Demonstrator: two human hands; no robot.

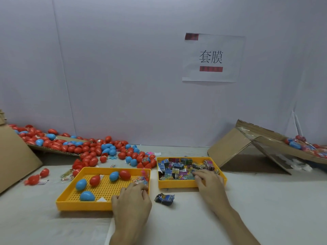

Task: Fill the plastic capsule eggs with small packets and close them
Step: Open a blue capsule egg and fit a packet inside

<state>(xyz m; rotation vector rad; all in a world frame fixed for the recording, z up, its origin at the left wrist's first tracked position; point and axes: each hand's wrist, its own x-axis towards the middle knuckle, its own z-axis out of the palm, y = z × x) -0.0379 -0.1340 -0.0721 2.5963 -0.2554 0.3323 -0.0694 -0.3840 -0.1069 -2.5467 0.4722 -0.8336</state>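
Note:
A yellow perforated tray [70,202] in front of me holds several red and blue capsule eggs [82,184] and small clear packets [141,179] in its far right corner. My left hand [131,202] reaches into that corner, fingers bent down over the clear packets; what they hold is hidden. A second yellow tray [177,184] to the right is full of printed paper packets [177,167]. My right hand [208,183] lies over its near right corner, fingertips touching the packets. One dark folded packet [165,198] lies on the table between the trays.
A big heap of red and blue eggs [92,150] spills from flattened cardboard [16,156] at the back left. A tilted cardboard box [247,149] with wrapped eggs [300,145] stands at the right. A white partition with a paper sign [212,57] closes off the back.

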